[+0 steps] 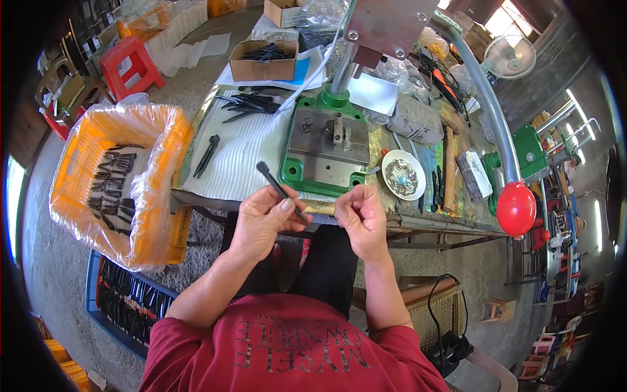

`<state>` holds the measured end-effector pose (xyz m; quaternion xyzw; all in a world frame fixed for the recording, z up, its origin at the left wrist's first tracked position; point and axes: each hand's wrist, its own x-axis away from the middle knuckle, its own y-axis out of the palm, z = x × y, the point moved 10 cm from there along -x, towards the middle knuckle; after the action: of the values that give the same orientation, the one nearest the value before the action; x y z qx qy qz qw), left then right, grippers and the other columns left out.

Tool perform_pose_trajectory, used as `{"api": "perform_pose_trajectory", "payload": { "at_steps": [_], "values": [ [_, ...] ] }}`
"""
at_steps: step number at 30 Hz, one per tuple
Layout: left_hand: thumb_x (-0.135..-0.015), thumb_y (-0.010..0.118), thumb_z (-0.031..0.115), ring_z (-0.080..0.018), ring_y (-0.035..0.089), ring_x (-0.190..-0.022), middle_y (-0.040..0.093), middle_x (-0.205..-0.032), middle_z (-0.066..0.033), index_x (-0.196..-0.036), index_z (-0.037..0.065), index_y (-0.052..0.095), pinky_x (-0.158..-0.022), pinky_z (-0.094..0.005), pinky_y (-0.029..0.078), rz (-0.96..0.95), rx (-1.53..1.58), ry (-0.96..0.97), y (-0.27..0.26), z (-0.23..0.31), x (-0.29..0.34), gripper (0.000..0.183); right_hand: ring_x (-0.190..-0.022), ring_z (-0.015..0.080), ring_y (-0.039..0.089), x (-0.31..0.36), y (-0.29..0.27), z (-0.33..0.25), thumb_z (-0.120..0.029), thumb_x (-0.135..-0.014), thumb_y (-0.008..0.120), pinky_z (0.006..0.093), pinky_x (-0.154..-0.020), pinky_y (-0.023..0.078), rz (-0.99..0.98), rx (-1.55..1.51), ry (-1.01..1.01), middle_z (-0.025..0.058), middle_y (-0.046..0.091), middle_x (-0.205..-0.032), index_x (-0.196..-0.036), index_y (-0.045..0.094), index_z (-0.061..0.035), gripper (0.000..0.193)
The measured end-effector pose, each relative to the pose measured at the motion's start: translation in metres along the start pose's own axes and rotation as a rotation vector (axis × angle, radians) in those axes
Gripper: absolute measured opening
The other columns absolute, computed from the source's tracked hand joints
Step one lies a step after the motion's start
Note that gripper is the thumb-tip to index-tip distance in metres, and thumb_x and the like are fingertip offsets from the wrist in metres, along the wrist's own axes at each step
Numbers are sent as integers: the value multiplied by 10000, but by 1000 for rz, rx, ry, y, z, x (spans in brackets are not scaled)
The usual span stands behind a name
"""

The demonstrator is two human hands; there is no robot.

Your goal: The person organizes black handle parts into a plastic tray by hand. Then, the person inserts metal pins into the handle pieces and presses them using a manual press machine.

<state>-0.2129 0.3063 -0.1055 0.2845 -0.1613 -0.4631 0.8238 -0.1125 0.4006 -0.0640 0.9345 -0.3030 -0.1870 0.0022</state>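
Between the thumb and fingers of my left hand (264, 219) is a slender black rod-shaped part (269, 174) with a wider head, tilted with its head up and to the left. My right hand (363, 219) is curled into a pinch by the table's front edge; anything in its fingertips is too small to make out. Just beyond both hands stands a press with a green base (292, 171) and a metal fixture (339, 134) on its plate. A white dish (420, 173) of small shiny metal pieces sits right of it. Similar black parts (206, 157) lie left on the white ribbed sheet (245, 140).
A plastic-lined orange crate (70, 186) with bundled black parts stands at left, above a blue crate (91, 287). A cardboard box (261, 70) and a heap of black parts (251, 104) lie at the back. The press lever's red knob (516, 209) juts out at right, near a wooden-handled hammer (449, 170).
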Motion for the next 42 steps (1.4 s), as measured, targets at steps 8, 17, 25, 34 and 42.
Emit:
{"api": "perform_pose_trajectory", "payload": {
  "at_steps": [8, 17, 25, 34, 42],
  "values": [
    [-821, 510, 125, -163, 582, -722, 572, -829, -64, -941, 62, 507, -604, -261, 494, -20, 175, 8, 9, -1, -1, 136, -588, 56, 409, 10, 25, 4, -30, -802, 513, 175, -512, 350, -48, -176, 55, 20, 456, -725, -927, 355, -52, 203],
    [-826, 499, 110, -137, 558, -718, 568, -836, -60, -929, 54, 509, -612, -254, 492, -13, 203, 3, 12, -1, 3, 118, -580, 58, 414, 12, 31, 12, -3, -797, 512, 182, -501, 345, -34, -287, 112, 9, 434, -704, -905, 347, -55, 204],
    [-827, 499, 111, -120, 552, -714, 567, -835, -51, -930, 58, 511, -611, -242, 492, -6, 166, 19, 12, -3, 4, 117, -582, 50, 406, 13, 31, 15, -9, -797, 515, 176, -512, 342, -32, -265, 137, 6, 429, -701, -900, 349, -52, 200],
    [-803, 533, 104, -127, 560, -702, 575, -814, -61, -925, 41, 506, -587, -235, 479, 29, 27, 89, 9, -2, 5, 141, -600, 45, 416, 17, 27, 21, -38, -796, 534, 169, -530, 350, 23, -259, 140, 8, 451, -716, -909, 352, -53, 214],
    [-788, 556, 104, -92, 518, -609, 578, -778, -53, -888, 33, 517, -541, -195, 430, 71, -15, 187, 5, -1, 6, 128, -557, 53, 423, 20, 21, 25, -41, -794, 540, 172, -487, 345, 145, -289, 99, 11, 475, -686, -939, 351, -68, 240]
  ]
}}
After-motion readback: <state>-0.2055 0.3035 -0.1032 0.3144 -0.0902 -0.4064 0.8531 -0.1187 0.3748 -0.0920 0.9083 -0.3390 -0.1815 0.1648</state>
